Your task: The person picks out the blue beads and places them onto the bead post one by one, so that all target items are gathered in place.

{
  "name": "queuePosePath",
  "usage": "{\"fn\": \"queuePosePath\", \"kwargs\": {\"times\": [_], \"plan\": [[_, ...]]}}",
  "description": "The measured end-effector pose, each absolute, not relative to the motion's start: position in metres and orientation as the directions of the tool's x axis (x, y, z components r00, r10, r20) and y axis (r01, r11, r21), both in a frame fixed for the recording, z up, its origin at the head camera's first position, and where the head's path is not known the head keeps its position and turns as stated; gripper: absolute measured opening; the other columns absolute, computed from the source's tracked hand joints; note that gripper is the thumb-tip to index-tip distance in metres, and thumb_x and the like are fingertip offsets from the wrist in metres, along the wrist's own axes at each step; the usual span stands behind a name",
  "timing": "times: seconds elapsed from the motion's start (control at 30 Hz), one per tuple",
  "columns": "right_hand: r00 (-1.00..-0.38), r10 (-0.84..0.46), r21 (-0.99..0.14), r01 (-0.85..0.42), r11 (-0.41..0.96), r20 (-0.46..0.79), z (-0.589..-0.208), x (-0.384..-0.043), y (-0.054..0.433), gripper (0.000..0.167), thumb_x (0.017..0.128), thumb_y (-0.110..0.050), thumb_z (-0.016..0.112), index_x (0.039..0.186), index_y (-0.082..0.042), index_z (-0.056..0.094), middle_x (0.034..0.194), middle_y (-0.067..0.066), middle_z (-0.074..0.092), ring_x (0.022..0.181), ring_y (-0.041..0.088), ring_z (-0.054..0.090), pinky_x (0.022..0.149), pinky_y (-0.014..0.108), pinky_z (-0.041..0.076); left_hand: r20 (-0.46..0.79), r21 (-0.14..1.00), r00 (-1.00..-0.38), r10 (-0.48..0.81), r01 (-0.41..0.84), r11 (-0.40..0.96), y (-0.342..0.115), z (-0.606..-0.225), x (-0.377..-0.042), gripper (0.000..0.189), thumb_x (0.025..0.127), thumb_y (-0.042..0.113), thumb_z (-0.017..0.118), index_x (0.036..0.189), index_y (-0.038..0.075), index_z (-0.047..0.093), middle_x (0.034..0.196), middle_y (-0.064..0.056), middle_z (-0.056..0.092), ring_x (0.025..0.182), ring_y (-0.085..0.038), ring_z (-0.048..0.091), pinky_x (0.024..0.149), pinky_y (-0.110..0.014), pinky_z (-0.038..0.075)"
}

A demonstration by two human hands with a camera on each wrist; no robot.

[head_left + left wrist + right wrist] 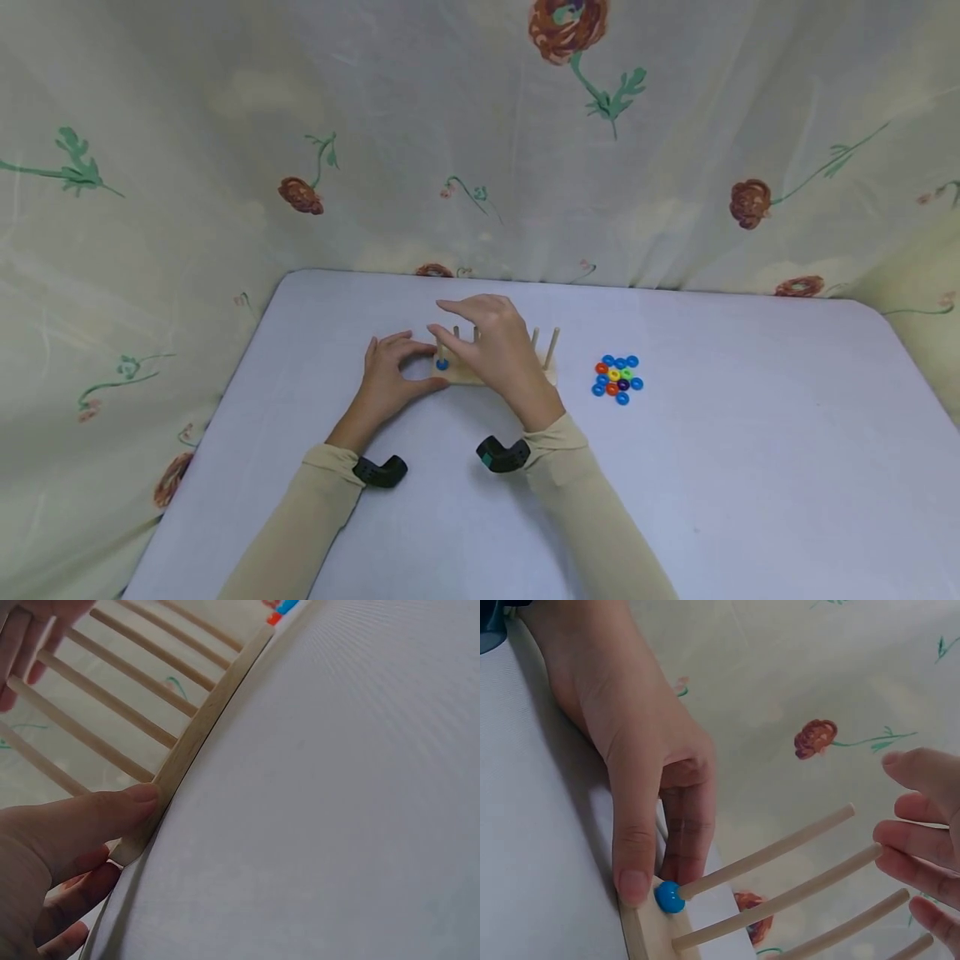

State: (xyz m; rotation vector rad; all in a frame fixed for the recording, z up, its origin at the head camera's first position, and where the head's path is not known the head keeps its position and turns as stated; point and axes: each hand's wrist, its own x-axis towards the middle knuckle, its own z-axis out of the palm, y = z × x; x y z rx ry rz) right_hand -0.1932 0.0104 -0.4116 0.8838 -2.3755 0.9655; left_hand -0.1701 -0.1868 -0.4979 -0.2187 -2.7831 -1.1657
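Note:
A wooden peg board with a row of upright pegs rests on the white table. My left hand holds the left end of its base, thumb along the front edge and fingers behind. A blue ring sits low on the end peg, next to the left thumb. Over the board is my right hand, thumb and fingers spread apart with nothing between them. It is level with the peg tops in the right wrist view and covers the middle of the board in the head view.
Right of the board lies a loose cluster of small rings in blue, orange-red, yellow, green and dark purple. The white table extends to both sides. Behind it hangs a pale flowered cloth.

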Motion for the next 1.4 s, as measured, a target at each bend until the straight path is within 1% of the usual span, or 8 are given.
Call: {"fn": "queuePosePath", "kwargs": {"times": [0.5,0.77,0.9,0.93,1.03,1.17,1.33,1.4], "plan": [[-0.761,-0.317,-0.558,-0.637,0.532,0.567,-0.396,-0.194,0.049,0.031,0.094,-0.026,0.078,0.119,-0.008,0.077,0.115,0.008,0.079,0.113,0.027,0.072,0.109,0.049,0.052,0.146,0.697,-0.987,0.067,0.151,0.701,-0.186,-0.501,-0.169,0.054,0.076,0.029,0.094,0.122,0.012,0.074,0.132,-0.010,0.072,0.148,-0.036,0.044,0.129,-0.067,0.002],[-0.789,-0.198,-0.635,-0.593,0.496,0.582,-0.400,-0.192,0.109,0.026,0.091,-0.013,0.080,0.116,-0.008,0.078,0.109,0.010,0.080,0.109,0.028,0.073,0.105,0.049,0.053,0.131,0.692,-0.988,0.085,0.152,0.706,-0.183,-0.497,-0.168,0.053,0.075,0.030,0.094,0.121,0.013,0.075,0.134,-0.011,0.070,0.149,-0.036,0.042,0.129,-0.067,0.002],[-0.822,-0.126,-0.661,-0.528,0.533,0.555,-0.405,-0.188,0.147,0.025,0.091,-0.011,0.080,0.115,-0.009,0.078,0.108,0.011,0.080,0.110,0.028,0.073,0.105,0.050,0.055,0.125,0.690,-0.988,0.085,0.148,0.708,-0.181,-0.495,-0.168,0.054,0.074,0.030,0.094,0.121,0.012,0.075,0.135,-0.011,0.070,0.149,-0.036,0.042,0.129,-0.066,0.002],[-0.834,-0.111,-0.664,-0.504,0.552,0.541,-0.407,-0.187,0.157,0.025,0.091,-0.011,0.080,0.116,-0.009,0.078,0.109,0.011,0.080,0.110,0.027,0.072,0.105,0.047,0.055,0.126,0.689,-0.988,0.086,0.149,0.710,-0.181,-0.495,-0.168,0.054,0.074,0.030,0.094,0.121,0.012,0.075,0.135,-0.011,0.070,0.149,-0.036,0.042,0.129,-0.067,0.002],[-0.868,-0.078,-0.660,-0.428,0.617,0.491,-0.413,-0.183,0.185,0.024,0.093,-0.014,0.078,0.117,-0.009,0.078,0.110,0.012,0.079,0.108,0.027,0.071,0.103,0.025,0.054,0.125,0.686,-0.989,0.084,0.147,0.713,-0.181,-0.494,-0.169,0.054,0.074,0.031,0.094,0.121,0.012,0.075,0.134,-0.012,0.070,0.149,-0.035,0.042,0.129,-0.066,0.002],[-0.918,-0.086,-0.648,-0.338,0.682,0.388,-0.422,-0.177,0.216,0.026,0.096,-0.020,0.076,0.120,-0.009,0.076,0.113,0.012,0.078,0.102,0.020,0.069,0.085,0.002,0.044,0.119,0.686,-0.990,0.079,0.140,0.714,-0.180,-0.493,-0.170,0.054,0.074,0.031,0.094,0.121,0.012,0.075,0.134,-0.011,0.070,0.149,-0.035,0.042,0.129,-0.066,0.002],[-0.948,-0.159,-0.615,-0.302,0.728,0.277,-0.437,-0.173,0.238,0.027,0.095,-0.017,0.076,0.121,-0.008,0.076,0.112,0.013,0.079,0.094,0.008,0.065,0.076,0.001,0.047,0.134,0.692,-0.988,0.080,0.151,0.705,-0.181,-0.494,-0.170,0.054,0.074,0.031,0.095,0.121,0.012,0.075,0.134,-0.011,0.071,0.148,-0.035,0.043,0.129,-0.066,0.003],[-0.958,-0.184,-0.604,-0.283,0.745,0.222,-0.441,-0.174,0.243,0.026,0.095,-0.017,0.076,0.119,-0.008,0.076,0.110,0.012,0.079,0.093,0.012,0.066,0.074,0.003,0.048,0.141,0.700,-0.987,0.082,0.158,0.696,-0.181,-0.494,-0.170,0.054,0.073,0.030,0.095,0.120,0.011,0.075,0.134,-0.012,0.071,0.148,-0.035,0.044,0.130,-0.066,0.003]]}}
